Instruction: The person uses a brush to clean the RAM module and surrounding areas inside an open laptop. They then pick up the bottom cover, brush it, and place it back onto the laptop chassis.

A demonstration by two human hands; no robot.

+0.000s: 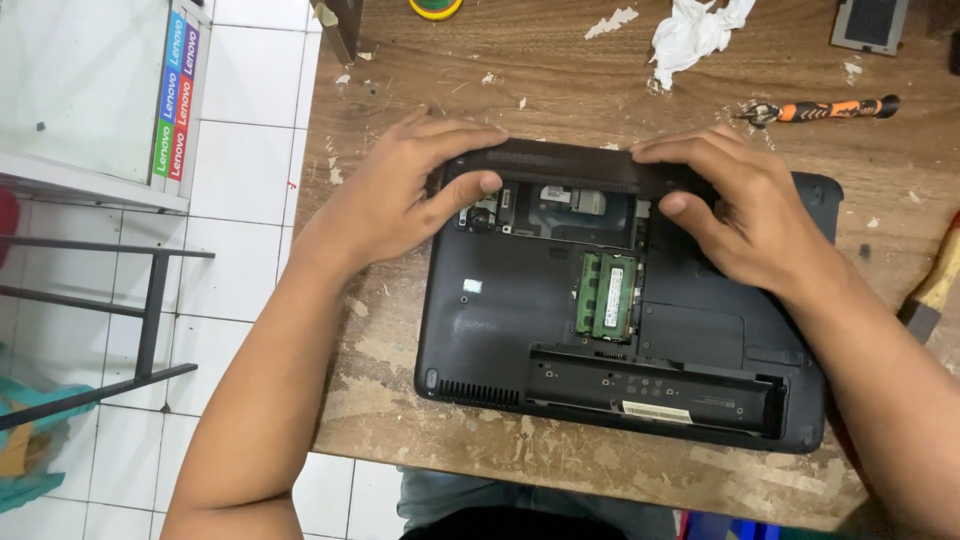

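Laptop (520, 300) lies on table (560, 70); screwdriver (825, 108) behind it, right.

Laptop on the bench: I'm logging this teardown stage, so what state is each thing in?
Laptop: upside down, bottom covers off.
Memory module: seated, exposed.
Battery bay: empty.
Left hand: gripping far edge.
Right hand: gripping far edge.
Screwdriver: lying unused.
Tissue: crumpled.

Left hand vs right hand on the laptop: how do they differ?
The left hand grips the far left corner of the upturned laptop, thumb curled into the open bay; the right hand lies flatter, further along the far edge, thumb pressing beside the bay. The left hand partly overhangs the wooden table; the right hand rests wholly on the laptop. Both are bare, palm down.
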